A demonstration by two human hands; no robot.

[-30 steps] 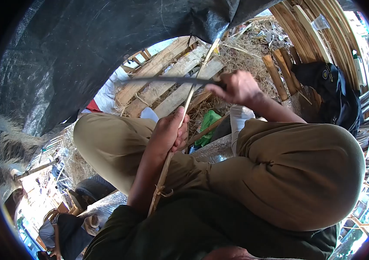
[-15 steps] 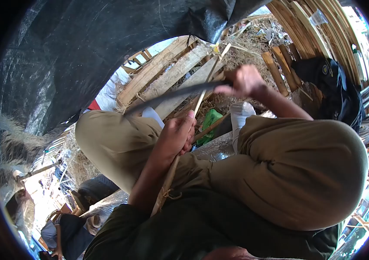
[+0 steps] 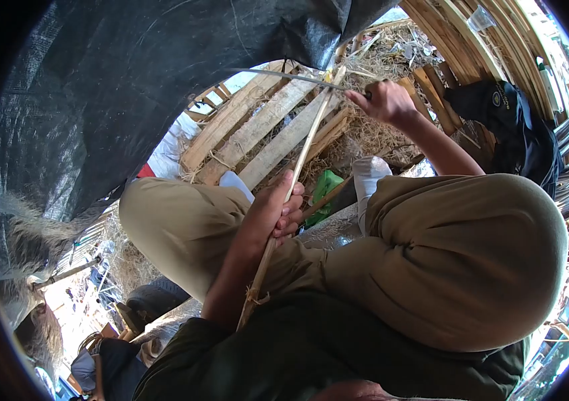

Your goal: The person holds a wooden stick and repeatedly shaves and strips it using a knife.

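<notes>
My left hand (image 3: 272,212) is closed round a thin, pale wooden stick (image 3: 312,139). The stick slants from my body up to the far side, with fibres fraying near its lower end. In my closed right hand (image 3: 389,104) is the handle of a machete (image 3: 290,77). Its long, narrow blade points left and crosses the stick close to the far tip; whether it touches there I cannot tell. Most of the handle is hidden by my fingers.
Wooden slats (image 3: 284,127) and shavings (image 3: 381,60) lie beyond my knees. A black tarp (image 3: 130,73) hangs at upper left. Stacked laths (image 3: 458,40) and a black bag (image 3: 518,127) are on the right. Another person (image 3: 120,367) is at lower left.
My right hand has moved the machete away from my body, from mid-stick up to near the far tip. My left hand keeps its grip on the stick.
</notes>
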